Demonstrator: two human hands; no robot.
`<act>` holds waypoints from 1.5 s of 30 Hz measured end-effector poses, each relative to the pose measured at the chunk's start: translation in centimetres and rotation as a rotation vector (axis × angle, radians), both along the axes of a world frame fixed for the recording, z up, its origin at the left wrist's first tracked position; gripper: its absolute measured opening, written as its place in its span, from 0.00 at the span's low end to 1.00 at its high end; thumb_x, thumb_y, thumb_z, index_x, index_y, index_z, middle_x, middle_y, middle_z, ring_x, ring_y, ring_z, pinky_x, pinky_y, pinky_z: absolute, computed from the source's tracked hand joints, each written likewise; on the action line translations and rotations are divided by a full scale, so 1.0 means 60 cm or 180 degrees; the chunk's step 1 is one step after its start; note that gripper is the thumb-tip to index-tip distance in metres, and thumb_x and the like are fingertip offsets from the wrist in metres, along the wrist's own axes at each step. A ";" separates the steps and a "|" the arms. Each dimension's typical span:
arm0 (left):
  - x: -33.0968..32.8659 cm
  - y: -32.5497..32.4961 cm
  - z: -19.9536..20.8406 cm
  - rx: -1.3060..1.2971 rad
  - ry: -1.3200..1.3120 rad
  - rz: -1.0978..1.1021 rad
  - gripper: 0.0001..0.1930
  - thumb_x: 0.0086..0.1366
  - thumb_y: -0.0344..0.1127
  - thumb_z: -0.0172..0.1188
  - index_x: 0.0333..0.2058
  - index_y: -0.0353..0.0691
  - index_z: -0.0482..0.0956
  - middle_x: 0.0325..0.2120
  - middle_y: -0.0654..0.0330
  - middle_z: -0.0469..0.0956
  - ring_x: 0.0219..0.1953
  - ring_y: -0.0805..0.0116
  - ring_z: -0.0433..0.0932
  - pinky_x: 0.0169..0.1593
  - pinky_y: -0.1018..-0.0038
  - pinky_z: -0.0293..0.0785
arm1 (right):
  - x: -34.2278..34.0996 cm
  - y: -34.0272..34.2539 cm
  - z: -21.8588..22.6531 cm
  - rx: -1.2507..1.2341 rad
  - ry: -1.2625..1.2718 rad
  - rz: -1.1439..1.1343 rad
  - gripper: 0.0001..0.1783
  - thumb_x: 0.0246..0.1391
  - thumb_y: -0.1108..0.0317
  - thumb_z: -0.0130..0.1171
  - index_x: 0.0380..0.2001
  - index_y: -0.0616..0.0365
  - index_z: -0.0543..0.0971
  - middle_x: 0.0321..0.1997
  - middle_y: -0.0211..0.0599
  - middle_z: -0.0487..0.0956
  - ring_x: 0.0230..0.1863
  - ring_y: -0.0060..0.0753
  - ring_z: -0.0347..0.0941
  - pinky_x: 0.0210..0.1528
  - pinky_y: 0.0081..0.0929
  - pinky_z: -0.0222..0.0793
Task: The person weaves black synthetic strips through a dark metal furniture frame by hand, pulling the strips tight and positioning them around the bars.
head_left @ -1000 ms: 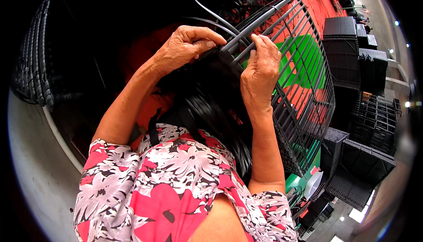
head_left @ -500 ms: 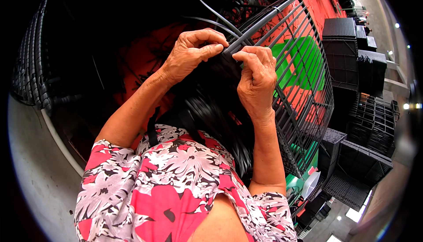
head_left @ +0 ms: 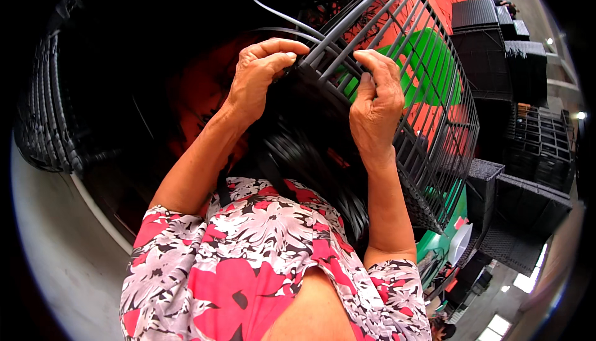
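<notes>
Although it looks stiff, the barred frame [head_left: 434,133] at two o'clock is probably light.
Best hold: the thick rail [head_left: 354,18] near its corner, toward twelve. Grey strip [head_left: 295,20] trailing to eleven: likely pliant, smooth. Left hand [head_left: 264,77], past eleven: thumb and forefinger nearly together beside that corner, contents unclear. Right hand [head_left: 377,95], one o'clock: narrow finger-thumb gap over the frame; cannot tell if holding.

Black woven furniture [head_left: 521,235] stands at right, bright lights [head_left: 581,115] beyond.

Grey strip [head_left: 297,22], dark grey frame [head_left: 354,18]
</notes>
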State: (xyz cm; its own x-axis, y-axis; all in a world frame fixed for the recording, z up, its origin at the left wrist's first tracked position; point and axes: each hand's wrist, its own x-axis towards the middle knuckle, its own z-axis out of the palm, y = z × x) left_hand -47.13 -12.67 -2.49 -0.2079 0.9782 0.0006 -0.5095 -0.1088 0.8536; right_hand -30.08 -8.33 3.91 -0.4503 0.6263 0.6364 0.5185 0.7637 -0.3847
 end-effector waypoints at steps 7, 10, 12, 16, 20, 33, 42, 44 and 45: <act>0.001 0.050 0.008 -0.0375 -0.0832 0.0115 0.08 0.56 0.37 0.64 0.32 0.40 0.81 0.26 0.69 0.75 0.29 0.81 0.70 0.34 0.83 0.69 | 0.075 -0.033 0.008 0.0316 -0.1085 -0.1138 0.23 0.48 0.61 0.60 0.47 0.58 0.73 0.51 0.37 0.72 0.55 0.41 0.63 0.57 0.41 0.52; 0.016 0.055 0.038 -0.0380 -0.0676 0.0302 0.07 0.53 0.34 0.68 0.28 0.40 0.81 0.22 0.68 0.77 0.19 0.82 0.70 0.25 0.87 0.66 | 0.097 -0.049 -0.004 0.0371 -0.1332 -0.1319 0.26 0.52 0.53 0.56 0.49 0.59 0.72 0.53 0.38 0.71 0.56 0.41 0.61 0.58 0.44 0.50; 0.009 0.068 0.027 -0.0478 -0.0308 0.0583 0.06 0.53 0.33 0.67 0.27 0.39 0.81 0.21 0.68 0.77 0.17 0.84 0.68 0.21 0.89 0.62 | 0.111 -0.057 -0.015 0.0320 -0.1518 -0.1509 0.33 0.54 0.43 0.47 0.51 0.60 0.71 0.55 0.41 0.69 0.58 0.43 0.60 0.59 0.51 0.47; -0.010 0.100 0.040 0.0059 0.1028 0.0949 0.07 0.53 0.31 0.66 0.21 0.37 0.78 0.19 0.66 0.76 0.17 0.81 0.70 0.22 0.88 0.64 | 0.134 -0.065 -0.035 0.0233 -0.1607 -0.1693 0.37 0.54 0.38 0.42 0.52 0.61 0.70 0.57 0.43 0.68 0.61 0.45 0.58 0.60 0.56 0.45; -0.087 0.155 0.070 -0.0159 0.1099 0.1651 0.07 0.56 0.31 0.64 0.22 0.37 0.77 0.19 0.62 0.77 0.21 0.71 0.77 0.28 0.76 0.75 | 0.146 -0.085 -0.035 0.0182 -0.1537 -0.1670 0.37 0.53 0.37 0.43 0.52 0.59 0.71 0.58 0.44 0.67 0.61 0.47 0.57 0.60 0.55 0.45; -0.040 0.136 0.062 -0.0585 0.0366 0.0390 0.10 0.61 0.37 0.60 0.34 0.37 0.73 0.28 0.56 0.78 0.29 0.64 0.78 0.32 0.71 0.75 | 0.166 -0.107 -0.040 0.0155 -0.0976 -0.1653 0.31 0.43 0.44 0.58 0.44 0.58 0.74 0.53 0.41 0.69 0.54 0.44 0.60 0.57 0.46 0.51; -0.102 0.175 0.007 -0.0726 0.0393 0.0190 0.07 0.61 0.34 0.60 0.34 0.39 0.73 0.27 0.58 0.78 0.29 0.66 0.78 0.32 0.77 0.72 | 0.208 -0.094 -0.040 0.0067 -0.0713 -0.1768 0.35 0.48 0.40 0.54 0.44 0.64 0.71 0.47 0.43 0.67 0.48 0.41 0.62 0.53 0.39 0.53; -0.120 0.183 -0.019 -0.0781 0.0426 0.0141 0.07 0.60 0.34 0.60 0.33 0.41 0.73 0.28 0.60 0.78 0.29 0.67 0.78 0.34 0.76 0.71 | 0.227 -0.099 -0.067 0.0194 -0.0753 -0.1872 0.30 0.50 0.43 0.54 0.40 0.63 0.73 0.46 0.41 0.68 0.48 0.40 0.63 0.52 0.38 0.55; -0.139 0.192 -0.029 -0.0725 0.0360 0.0068 0.07 0.60 0.35 0.60 0.34 0.41 0.73 0.28 0.61 0.78 0.29 0.67 0.77 0.33 0.77 0.70 | 0.235 -0.104 -0.070 0.0225 -0.0676 -0.1880 0.29 0.50 0.44 0.54 0.40 0.63 0.73 0.46 0.40 0.68 0.48 0.40 0.63 0.51 0.38 0.55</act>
State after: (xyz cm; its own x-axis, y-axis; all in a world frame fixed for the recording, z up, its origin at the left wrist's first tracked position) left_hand -55.45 -1.13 -4.24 -0.2396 0.9511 -0.1948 -0.4091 0.0831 0.9087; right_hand -15.96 -14.58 -0.30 -0.1623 0.7676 0.6201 0.9200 0.3449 -0.1862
